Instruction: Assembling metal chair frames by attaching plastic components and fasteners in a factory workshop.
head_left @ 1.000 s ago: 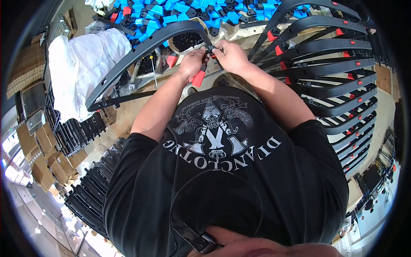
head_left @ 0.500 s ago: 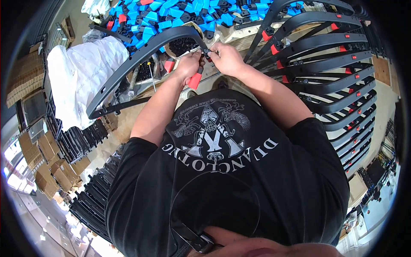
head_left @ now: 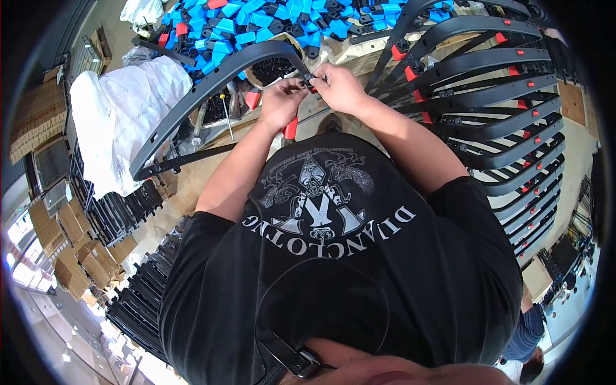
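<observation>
A black curved frame (head_left: 212, 76) arches in front of me, from the lower left up and over to my hands. My right hand (head_left: 339, 88) is closed on its narrow end, thumb and fingers pinched there beside a small red part (head_left: 312, 89). Close by on the left, my left hand (head_left: 282, 104) has its fingers drawn together near the same end; whatever they hold is too small to make out. Under the left wrist shows a red end piece (head_left: 290, 128), partly hidden, roughly in line with the frame's lower bar (head_left: 192, 156).
Blue, black and red plastic pieces (head_left: 256, 22) are heaped at the back. A bag of small black parts (head_left: 273, 70) and a yellow-handled screwdriver (head_left: 226, 112) lie nearer. Similar frames (head_left: 494, 83) are stacked on the right, white sheeting (head_left: 125, 109) left. Another person (head_left: 527, 330) is at lower right.
My left hand has turned and its fingers have come up toward the frame end. Less of the red piece shows under the wrist. A person has come into view at lower right.
</observation>
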`<state>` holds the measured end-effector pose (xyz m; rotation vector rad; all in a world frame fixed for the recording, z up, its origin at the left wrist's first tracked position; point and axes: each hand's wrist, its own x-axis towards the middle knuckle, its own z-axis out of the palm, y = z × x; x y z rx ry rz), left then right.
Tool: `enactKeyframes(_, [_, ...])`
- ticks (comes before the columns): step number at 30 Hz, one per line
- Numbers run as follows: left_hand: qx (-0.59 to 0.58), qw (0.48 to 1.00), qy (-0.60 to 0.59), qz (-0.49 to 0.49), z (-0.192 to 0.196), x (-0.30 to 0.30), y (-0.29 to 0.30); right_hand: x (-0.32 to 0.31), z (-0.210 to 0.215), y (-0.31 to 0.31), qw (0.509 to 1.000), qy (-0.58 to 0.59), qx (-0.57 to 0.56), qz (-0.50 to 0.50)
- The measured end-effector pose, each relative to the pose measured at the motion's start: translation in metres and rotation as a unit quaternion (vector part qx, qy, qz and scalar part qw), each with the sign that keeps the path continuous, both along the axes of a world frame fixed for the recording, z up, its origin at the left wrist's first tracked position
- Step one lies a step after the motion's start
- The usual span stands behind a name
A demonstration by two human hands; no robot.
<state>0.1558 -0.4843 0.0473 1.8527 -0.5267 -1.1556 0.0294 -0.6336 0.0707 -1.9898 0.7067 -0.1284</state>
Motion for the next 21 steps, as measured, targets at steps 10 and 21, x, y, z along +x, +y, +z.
enactKeyframes(10, [-0.181, 0.972, 0.05, 0.143, 0.013, -0.002, -0.004, -0.001, 0.0, 0.006, 1.0, -0.024, -0.01, -0.007])
enactKeyframes(21, [-0.189, 0.978, -0.085, 0.013, -0.013, 0.005, -0.004, -0.006, -0.014, 0.003, 0.998, -0.043, -0.051, -0.019])
